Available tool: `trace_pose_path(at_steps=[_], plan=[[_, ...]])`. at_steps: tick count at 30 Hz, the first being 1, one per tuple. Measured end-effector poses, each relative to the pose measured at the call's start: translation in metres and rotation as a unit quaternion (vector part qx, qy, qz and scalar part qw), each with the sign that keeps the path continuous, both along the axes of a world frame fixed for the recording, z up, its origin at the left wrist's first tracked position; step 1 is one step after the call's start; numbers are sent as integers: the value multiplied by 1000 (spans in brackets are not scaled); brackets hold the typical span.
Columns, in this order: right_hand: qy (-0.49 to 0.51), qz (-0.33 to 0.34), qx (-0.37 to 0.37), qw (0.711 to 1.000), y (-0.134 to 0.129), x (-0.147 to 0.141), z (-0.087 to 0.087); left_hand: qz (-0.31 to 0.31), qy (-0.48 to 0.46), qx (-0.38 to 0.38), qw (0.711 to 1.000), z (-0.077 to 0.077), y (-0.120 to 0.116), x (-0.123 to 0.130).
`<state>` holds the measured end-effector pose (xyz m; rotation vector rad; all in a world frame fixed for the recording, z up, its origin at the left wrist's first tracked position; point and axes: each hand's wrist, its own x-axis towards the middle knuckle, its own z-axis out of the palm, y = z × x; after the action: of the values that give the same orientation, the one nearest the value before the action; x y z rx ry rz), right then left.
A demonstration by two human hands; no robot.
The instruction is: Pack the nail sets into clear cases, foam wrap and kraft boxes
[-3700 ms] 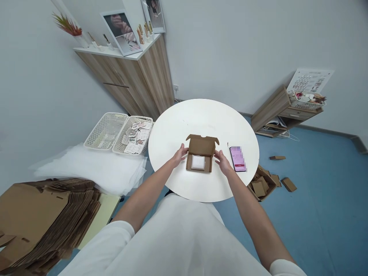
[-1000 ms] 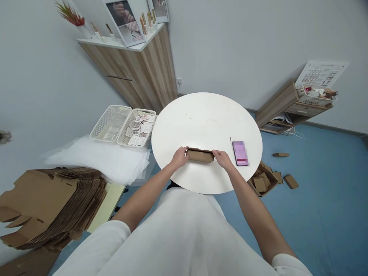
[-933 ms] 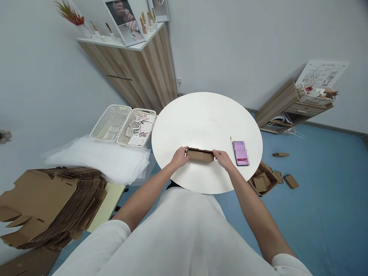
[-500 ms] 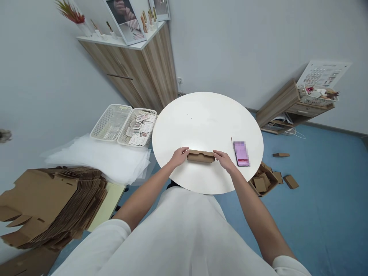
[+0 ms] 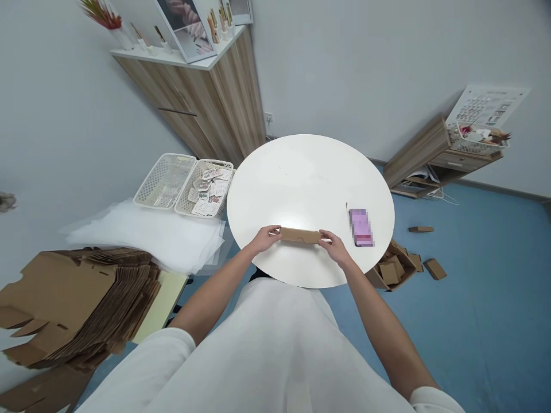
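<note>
A small brown cardboard box [image 5: 300, 236] is at the near part of the round white table [image 5: 310, 172], its lid down. My left hand [image 5: 267, 237] grips the box's left end, fingers and thumb closed on the corner. At the opposite end, my right hand [image 5: 333, 245] holds the box in the same way. Right of that hand lies a phone [image 5: 361, 227] with a purple, blurred screen.
Flattened cardboard boxes [image 5: 77, 298] are stacked at left, below white plastic sheets [image 5: 150, 235] and a white basket of cards [image 5: 204, 189]. A carton of small boxes [image 5: 394, 267] stands on the floor at right, with several boxes lying near it.
The box's lid, partly raised with a dark gap at the front before, is now folded down. Both hands have stayed at its ends, with their fingers shifted to grip the corners.
</note>
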<state>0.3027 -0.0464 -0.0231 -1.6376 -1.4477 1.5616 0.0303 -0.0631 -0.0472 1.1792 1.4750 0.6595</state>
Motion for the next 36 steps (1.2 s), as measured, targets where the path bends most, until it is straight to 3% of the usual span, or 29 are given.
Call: trace_pose_path(at_steps=[11, 17, 27, 36], plan=[[57, -58, -17, 997, -29, -7, -16, 34, 11, 1, 999, -7, -23, 14], [25, -82, -54, 995, -52, -21, -30, 42, 110, -33, 993, -12, -38, 8], [-100, -81, -63, 990, -57, -35, -42, -54, 158, -30, 985, -14, -28, -15], [-148, -143, -50, 977, -74, -40, -40, -116, 153, 2, 981, -11, -20, -1]])
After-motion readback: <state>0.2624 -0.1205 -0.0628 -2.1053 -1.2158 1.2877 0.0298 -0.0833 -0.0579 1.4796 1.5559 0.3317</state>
